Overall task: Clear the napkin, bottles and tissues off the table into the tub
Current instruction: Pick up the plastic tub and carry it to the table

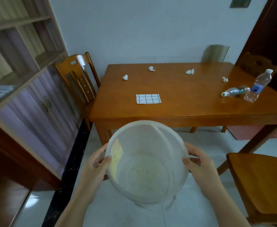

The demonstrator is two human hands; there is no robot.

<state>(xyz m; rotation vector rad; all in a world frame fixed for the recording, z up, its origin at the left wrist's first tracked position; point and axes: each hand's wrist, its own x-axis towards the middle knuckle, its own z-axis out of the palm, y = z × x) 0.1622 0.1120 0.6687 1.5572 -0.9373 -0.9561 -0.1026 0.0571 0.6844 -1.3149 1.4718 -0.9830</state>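
In the head view, you held the tub (146,163) in both hands in front of you, short of the table (183,108). Your left hand (96,163) gripped the rim at nine o'clock and your right hand (198,163) gripped it at three o'clock, thumbs hooked inside. The tub looked empty apart from a few specks on its bottom.

By my reading, you were at the opening step: bringing the tub to the table, nothing yet cleared. The next move called for setting the tub at or by the near table edge, so that a hand came free to pick things up.

Counted on the table: one napkin (148,98), white with a dark grid, lying flat towards seven o'clock of the tabletop. Two bottles at three o'clock: a standing bottle (258,85) and a lying bottle (234,91) just beside its base. Four crumpled tissues, strung across the far half: the first tissue (125,77) at ten o'clock, the second tissue (151,68) at eleven, the third tissue (190,71) at one, the fourth tissue (225,79) at two.
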